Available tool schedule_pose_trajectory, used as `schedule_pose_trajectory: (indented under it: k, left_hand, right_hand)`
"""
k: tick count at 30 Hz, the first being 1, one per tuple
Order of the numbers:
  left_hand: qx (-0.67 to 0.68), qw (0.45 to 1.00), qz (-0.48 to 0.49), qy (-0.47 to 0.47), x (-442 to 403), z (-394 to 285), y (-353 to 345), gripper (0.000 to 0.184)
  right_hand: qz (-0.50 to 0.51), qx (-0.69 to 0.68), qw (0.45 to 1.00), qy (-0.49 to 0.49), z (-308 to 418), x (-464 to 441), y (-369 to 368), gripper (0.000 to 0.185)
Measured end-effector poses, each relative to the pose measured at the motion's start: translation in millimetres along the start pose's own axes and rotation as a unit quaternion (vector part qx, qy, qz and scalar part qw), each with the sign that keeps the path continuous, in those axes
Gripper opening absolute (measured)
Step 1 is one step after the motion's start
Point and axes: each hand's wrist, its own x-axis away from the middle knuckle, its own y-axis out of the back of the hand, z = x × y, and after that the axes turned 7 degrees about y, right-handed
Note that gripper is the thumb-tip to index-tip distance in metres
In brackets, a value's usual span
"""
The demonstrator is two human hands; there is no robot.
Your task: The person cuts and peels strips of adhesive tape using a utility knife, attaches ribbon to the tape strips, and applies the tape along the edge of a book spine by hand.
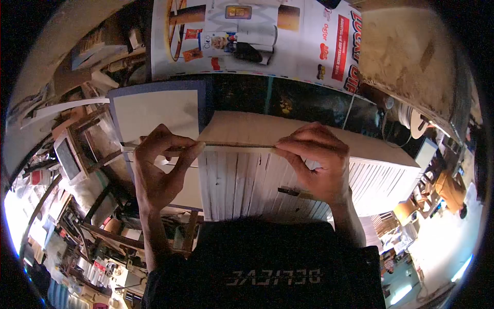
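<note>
A thin light strip with a dark, finely ridged edge [239,146] is stretched level between my two hands. My left hand [167,159] pinches its left end between thumb and fingers. At the other end my right hand [316,157] holds it in a similar pinch. Right behind and below the strip is a pale wooden piece [247,129] with a smooth top and a slatted, whitish front [231,180]. A small dark object [289,191] lies against the slats, near my right wrist.
A printed poster [303,46] lies beyond the dark surface [242,95]. Left of the slats is a cream panel with a blue-grey border [154,110]. Wooden frames [77,149] crowd the left side. A white spool [411,121] sits at the right. A person [388,262] is far off, lower right.
</note>
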Motion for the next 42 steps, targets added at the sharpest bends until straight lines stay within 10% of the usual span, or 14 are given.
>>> schedule_pose_trajectory:
  k: [42]
  left_hand:
    - [0.031,0.995,-0.063,0.071,4.8,26.7,12.1,0.01]
  right_hand:
    - [0.014,-0.003,1.0,-0.014,27.0,-33.9,-40.5,0.019]
